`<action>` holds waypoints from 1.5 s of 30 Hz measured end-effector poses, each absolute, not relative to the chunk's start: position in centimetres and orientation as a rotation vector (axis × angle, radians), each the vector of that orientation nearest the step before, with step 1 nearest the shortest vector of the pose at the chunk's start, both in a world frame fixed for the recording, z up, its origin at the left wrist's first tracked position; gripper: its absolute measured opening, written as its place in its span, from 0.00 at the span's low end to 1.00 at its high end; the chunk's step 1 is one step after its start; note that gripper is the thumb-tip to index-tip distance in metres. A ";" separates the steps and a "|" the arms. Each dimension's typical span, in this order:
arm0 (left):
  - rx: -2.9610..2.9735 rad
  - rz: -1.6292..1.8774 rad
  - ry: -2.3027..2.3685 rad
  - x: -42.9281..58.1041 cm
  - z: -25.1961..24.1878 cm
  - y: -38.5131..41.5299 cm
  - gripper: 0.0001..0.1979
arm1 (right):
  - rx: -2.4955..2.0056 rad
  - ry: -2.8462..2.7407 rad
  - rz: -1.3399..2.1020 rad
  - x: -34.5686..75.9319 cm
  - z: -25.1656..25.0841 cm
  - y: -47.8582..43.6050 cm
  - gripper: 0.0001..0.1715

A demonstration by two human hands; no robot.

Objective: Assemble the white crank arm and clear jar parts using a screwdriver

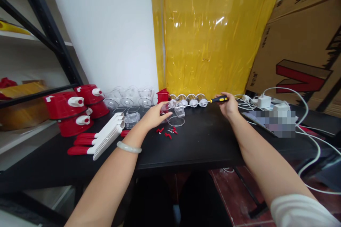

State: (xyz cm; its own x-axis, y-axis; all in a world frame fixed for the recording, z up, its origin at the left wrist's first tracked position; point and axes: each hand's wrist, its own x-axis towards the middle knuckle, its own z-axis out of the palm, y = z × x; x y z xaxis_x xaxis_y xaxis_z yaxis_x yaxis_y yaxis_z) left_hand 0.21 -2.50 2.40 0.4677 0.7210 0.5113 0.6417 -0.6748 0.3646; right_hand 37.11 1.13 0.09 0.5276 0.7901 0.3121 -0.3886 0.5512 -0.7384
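My left hand [157, 116] is closed around a clear plastic part [180, 110] above the black table [202, 138]. In my right hand [229, 105] is a screwdriver [220, 99] with a black and yellow handle, held level. Its thin shaft points left, and the tip meets the clear part; whether it sits on a screw is too small to tell. Below the part lies a clear ring [176, 121] on the table. Several small red pieces [168, 136] and tiny silvery bits, perhaps screws, are scattered just in front of it.
Red housings with white spouts [76, 101] are stacked at left, beside white parts with red handles [106, 136]. Clear cups [145, 97], a red box-like part [163, 96] and metallic cylinders [192, 100] line the back. White cables [317, 149] and a blurred flat device [277, 124] occupy the right.
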 end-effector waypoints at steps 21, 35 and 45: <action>2.591 0.997 1.214 0.1 2.3 -2.4 0.30 | -0.651 -0.664 0.872 37.0 0.7 0.4 0.07; 2.582 0.986 1.243 0.3 2.5 -2.6 0.30 | -0.676 -0.638 0.866 36.7 0.7 0.2 0.10; 2.584 0.987 1.243 0.3 2.4 -2.4 0.31 | -0.750 -0.648 0.779 36.4 0.9 0.2 0.11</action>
State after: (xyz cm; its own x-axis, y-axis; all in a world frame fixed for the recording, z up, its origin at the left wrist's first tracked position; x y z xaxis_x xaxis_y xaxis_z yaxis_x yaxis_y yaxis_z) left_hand 0.27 -2.44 2.39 0.4537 0.7318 0.5085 0.6613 -0.6590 0.3584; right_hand 36.36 0.17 0.87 0.5512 0.8010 0.2336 -0.3763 0.4885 -0.7872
